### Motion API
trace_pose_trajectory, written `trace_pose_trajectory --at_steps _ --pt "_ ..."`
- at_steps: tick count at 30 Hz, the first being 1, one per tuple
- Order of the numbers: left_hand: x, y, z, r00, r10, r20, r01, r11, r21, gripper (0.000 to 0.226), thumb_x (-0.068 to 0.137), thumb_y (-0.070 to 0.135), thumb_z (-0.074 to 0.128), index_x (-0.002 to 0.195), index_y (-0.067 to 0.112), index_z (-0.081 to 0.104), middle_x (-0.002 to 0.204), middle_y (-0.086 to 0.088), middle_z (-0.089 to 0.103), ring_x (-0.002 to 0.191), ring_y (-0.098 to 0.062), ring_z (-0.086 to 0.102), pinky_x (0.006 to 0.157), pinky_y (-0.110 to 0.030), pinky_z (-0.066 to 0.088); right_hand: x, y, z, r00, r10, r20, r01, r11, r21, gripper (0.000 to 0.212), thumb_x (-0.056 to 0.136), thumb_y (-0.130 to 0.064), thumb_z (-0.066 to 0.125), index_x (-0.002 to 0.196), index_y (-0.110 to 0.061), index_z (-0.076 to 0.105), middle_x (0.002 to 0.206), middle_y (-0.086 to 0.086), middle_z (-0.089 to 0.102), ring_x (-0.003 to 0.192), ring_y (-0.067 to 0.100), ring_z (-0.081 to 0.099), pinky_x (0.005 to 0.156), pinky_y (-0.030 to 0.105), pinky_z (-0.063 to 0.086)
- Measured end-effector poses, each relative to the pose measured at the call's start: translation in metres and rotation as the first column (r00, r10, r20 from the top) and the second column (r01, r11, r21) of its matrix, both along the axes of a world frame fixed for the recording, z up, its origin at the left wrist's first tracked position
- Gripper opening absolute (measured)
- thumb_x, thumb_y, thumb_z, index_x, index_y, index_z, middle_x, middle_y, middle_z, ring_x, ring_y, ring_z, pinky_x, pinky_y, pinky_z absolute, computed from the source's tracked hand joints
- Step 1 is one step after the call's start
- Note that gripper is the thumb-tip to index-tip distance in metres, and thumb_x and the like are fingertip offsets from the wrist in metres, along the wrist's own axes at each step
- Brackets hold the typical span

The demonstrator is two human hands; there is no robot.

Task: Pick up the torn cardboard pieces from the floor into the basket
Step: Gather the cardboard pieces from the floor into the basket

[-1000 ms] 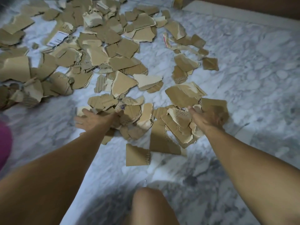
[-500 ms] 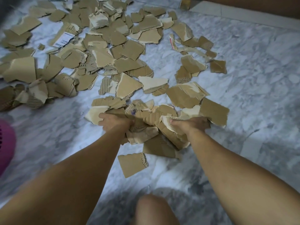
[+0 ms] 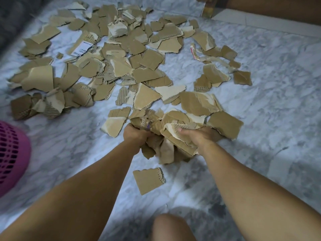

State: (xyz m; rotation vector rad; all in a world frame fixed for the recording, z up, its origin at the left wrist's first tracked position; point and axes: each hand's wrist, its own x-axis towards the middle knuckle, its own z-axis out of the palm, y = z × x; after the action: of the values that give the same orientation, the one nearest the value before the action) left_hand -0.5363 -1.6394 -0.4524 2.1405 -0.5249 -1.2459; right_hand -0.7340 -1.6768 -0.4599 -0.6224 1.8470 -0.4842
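Observation:
A bunch of torn cardboard pieces is squeezed between my two hands low over the marble floor. My left hand grips its left side and my right hand grips its right side, thumb over a pale piece. One loose piece lies just in front of my knee. Many more brown pieces are scattered across the floor beyond. The pink basket shows only partly at the left edge.
A white marble floor stretches to the right. A labelled cardboard strip lies among the far pieces. A pale raised step runs along the top right. My bare knee is at the bottom.
My hands have drawn together from either side of the near pile and gathered its pieces into one bunch, which has come closer to me. The basket shows more at the left.

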Motion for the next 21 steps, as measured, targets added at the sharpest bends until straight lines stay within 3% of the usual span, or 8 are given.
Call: trace_pose_trajectory --at_steps 3,6,8,11,16,19,21 --pt "0.014 0.002 0.011 0.998 0.036 -0.048 -0.037 0.999 -0.029 0.034 0.061 0.000 0.086 0.086 0.009 0.064 0.080 -0.005 0.063 0.083 -0.031 0.063 0.074 -0.042 0.057 0.002 -0.003 0.005 0.991 0.015 0.133 -0.016 1.000 0.006 0.070 0.049 -0.029 0.096 0.111 -0.011 0.068 0.104 0.007 0.074 0.090 0.022 0.072 0.074 0.040 0.061" --pt "0.033 0.003 0.032 0.996 0.073 -0.050 -0.076 0.995 -0.071 0.034 0.063 -0.001 0.085 0.085 0.010 0.062 0.081 -0.006 0.064 0.081 -0.029 0.064 0.068 -0.036 0.055 0.009 -0.006 0.026 0.983 0.005 0.184 -0.002 1.000 -0.013 0.041 0.063 -0.013 0.090 0.098 -0.008 0.070 0.093 0.010 0.076 0.083 0.025 0.073 0.076 0.053 0.059" --pt "0.049 0.004 0.047 0.995 0.085 -0.056 -0.091 0.990 -0.110 0.035 0.063 -0.002 0.084 0.089 0.009 0.063 0.085 -0.007 0.065 0.083 -0.029 0.064 0.063 -0.033 0.055 0.017 -0.008 0.042 0.976 0.017 0.218 -0.012 1.000 -0.027 0.040 0.067 -0.012 0.088 0.102 -0.006 0.069 0.094 0.012 0.075 0.083 0.026 0.073 0.073 0.050 0.060" --pt "0.071 0.009 0.079 0.994 0.096 -0.046 -0.103 0.978 -0.184 0.030 0.066 -0.005 0.081 0.079 0.013 0.061 0.083 -0.005 0.065 0.085 -0.031 0.065 0.059 -0.030 0.053 0.033 -0.012 0.070 0.964 0.062 0.259 -0.047 0.997 -0.062 0.040 0.070 -0.010 0.085 0.107 -0.004 0.070 0.095 0.012 0.075 0.084 0.026 0.073 0.075 0.048 0.060" --pt "0.109 0.023 0.137 0.983 0.181 -0.040 -0.185 0.947 -0.264 0.041 0.065 -0.002 0.084 0.098 0.010 0.062 0.105 -0.011 0.066 0.095 -0.029 0.064 0.082 -0.040 0.057 0.069 -0.011 0.126 0.942 0.102 0.319 -0.063 0.989 -0.131 0.046 0.063 -0.009 0.089 0.105 -0.003 0.070 0.091 0.017 0.075 0.079 0.030 0.074 0.071 0.058 0.058" --pt "0.139 0.038 0.180 0.973 0.231 0.000 -0.219 0.925 -0.310 0.044 0.065 0.002 0.085 0.102 0.007 0.064 0.100 -0.009 0.065 0.088 -0.024 0.062 0.067 -0.031 0.053 0.098 -0.006 0.166 0.921 0.175 0.349 -0.117 0.976 -0.181 0.040 0.068 -0.008 0.086 0.104 -0.002 0.069 0.091 0.017 0.075 0.077 0.029 0.074 0.067 0.050 0.060" --pt "0.161 0.050 0.206 0.965 0.258 0.043 -0.229 0.912 -0.340 0.043 0.062 0.005 0.087 0.099 0.006 0.064 0.099 -0.009 0.066 0.087 -0.024 0.062 0.070 -0.031 0.053 0.119 -0.002 0.194 0.910 0.228 0.346 -0.153 0.961 -0.231 0.035 0.068 -0.009 0.086 0.098 -0.004 0.068 0.090 0.016 0.074 0.076 0.028 0.073 0.066 0.046 0.061"
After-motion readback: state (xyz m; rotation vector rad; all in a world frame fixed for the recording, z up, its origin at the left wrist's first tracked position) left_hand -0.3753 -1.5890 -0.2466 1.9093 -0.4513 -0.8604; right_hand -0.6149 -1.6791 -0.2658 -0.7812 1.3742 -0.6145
